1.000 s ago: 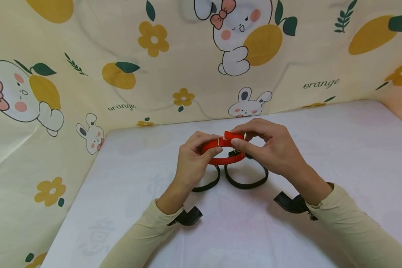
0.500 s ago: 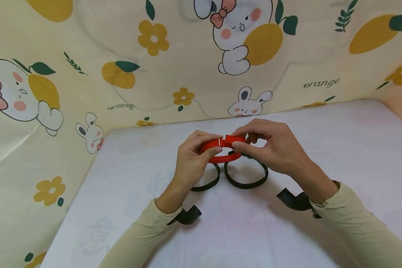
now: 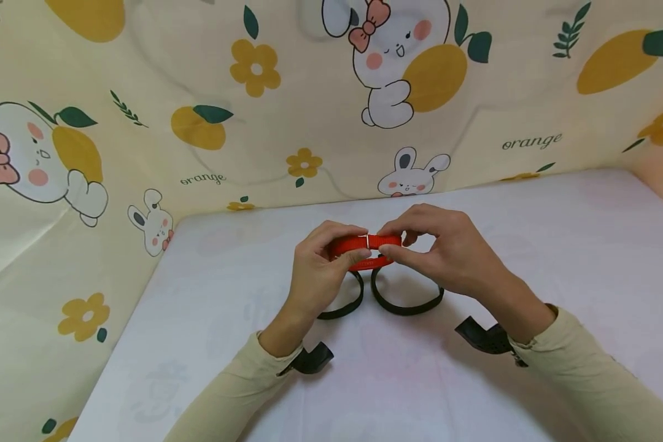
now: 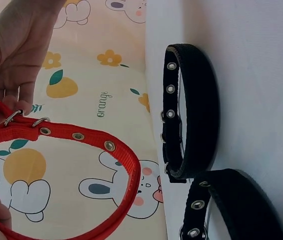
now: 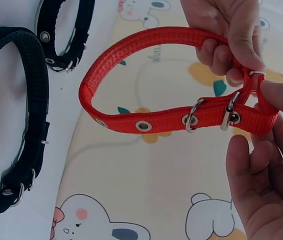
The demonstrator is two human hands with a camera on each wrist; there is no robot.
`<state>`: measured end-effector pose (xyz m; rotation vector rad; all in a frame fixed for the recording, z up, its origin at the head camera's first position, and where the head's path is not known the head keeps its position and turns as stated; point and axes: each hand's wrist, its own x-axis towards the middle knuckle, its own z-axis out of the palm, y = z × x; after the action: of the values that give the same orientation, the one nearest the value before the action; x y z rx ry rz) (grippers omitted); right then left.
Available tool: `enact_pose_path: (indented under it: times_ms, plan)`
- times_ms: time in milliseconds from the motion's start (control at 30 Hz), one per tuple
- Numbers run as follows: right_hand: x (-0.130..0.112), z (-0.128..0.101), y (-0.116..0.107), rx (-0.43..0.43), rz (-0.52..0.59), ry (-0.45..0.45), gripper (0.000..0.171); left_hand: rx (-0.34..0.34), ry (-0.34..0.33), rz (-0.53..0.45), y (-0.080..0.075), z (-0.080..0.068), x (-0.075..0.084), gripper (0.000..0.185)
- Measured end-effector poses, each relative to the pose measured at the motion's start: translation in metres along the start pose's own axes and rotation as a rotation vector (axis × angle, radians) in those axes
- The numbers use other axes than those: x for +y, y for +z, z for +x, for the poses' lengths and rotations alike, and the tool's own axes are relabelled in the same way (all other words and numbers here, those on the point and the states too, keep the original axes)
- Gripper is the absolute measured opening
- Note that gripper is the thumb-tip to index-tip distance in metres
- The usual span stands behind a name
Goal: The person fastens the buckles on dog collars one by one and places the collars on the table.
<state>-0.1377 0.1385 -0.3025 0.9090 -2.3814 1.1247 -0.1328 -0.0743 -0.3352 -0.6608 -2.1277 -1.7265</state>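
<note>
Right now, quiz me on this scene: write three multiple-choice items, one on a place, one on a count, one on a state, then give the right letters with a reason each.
1. Where do the black collars lie?
A. on the white table, below the hands
B. hung on the printed cloth
C. on the person's sleeves

2. How many black collars are there?
A. one
B. two
C. four

3. How is the red collar held?
A. flat on the table, untouched
B. by the left hand alone
C. lifted off the table, pinched by both hands

Answers:
1. A, the black collars rest on the white table, just nearer the person than the hands.
2. B, the head view shows two black loops side by side, and both wrist views agree.
3. C, the left hand and the right hand both pinch the red collar near its metal buckle, with the loop in the air.
</note>
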Motion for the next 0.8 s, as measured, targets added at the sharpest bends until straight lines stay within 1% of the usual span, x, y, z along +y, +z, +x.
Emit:
enact_pose_path:
  times_ms: [300, 433, 600, 700, 800]
  plan:
    - [-0.0012, -0.0007, 0.0045, 0.013, -0.014, -0.02, 0.021, 0.015, 0.025, -0.028, -0.0003, -0.0014, -0.001, 0.029]
    - [-0.0026, 0.0004, 0.0058, 0.018, -0.02, -0.028, 0.022, 0.016, 0.011, -0.032, -0.0005, -0.0012, 0.0, 0.027]
    - [-0.0053, -0.0006, 0.0083, 0.032, -0.041, 0.0, 0.024, -0.005, -0.016, -0.049, 0.0001, -0.001, 0.0009, 0.027]
    - [-0.006, -0.0017, 0.0097, 0.038, -0.039, 0.009, 0.027, -0.008, -0.019, -0.067, -0.0004, -0.0002, 0.0007, 0.027]
    - [-0.006, -0.0014, 0.0111, 0.048, -0.031, 0.012, 0.026, 0.006, -0.012, -0.087, -0.0021, 0.0008, 0.0006, 0.028]
